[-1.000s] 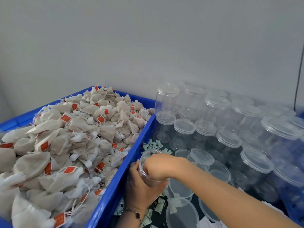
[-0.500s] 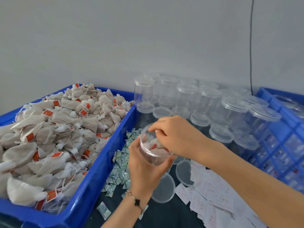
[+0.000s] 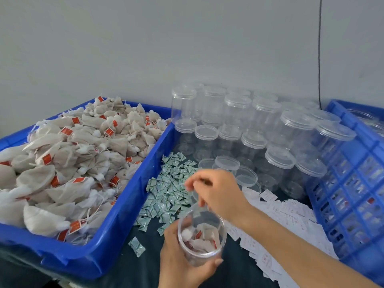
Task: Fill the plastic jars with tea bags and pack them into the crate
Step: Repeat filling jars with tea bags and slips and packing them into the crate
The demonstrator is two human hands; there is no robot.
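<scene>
Up close, near the front edge of a dark tabletop point(image 3: 232, 267), a person's left hand point(image 3: 178, 260) wraps its fingers around an open clear plastic jar point(image 3: 202, 238) and holds it upright. Several tea bags point(image 3: 199, 235) with red tags lie inside the jar. The right hand point(image 3: 218, 192) hovers just above the jar's mouth, fingers loosely curled and blurred; whether they pinch anything cannot be told. Along the left edge sits a blue tub point(image 3: 116, 221) heaped with loose tea bags point(image 3: 72, 163). Small green-and-white sachets point(image 3: 168, 190) are scattered mid-table beside the tub. Lidded empty jars point(image 3: 249, 125) crowd the back edge. White paper labels point(image 3: 291, 217) spread toward the right, touching a blue slotted crate point(image 3: 353, 194) at the right edge.
</scene>
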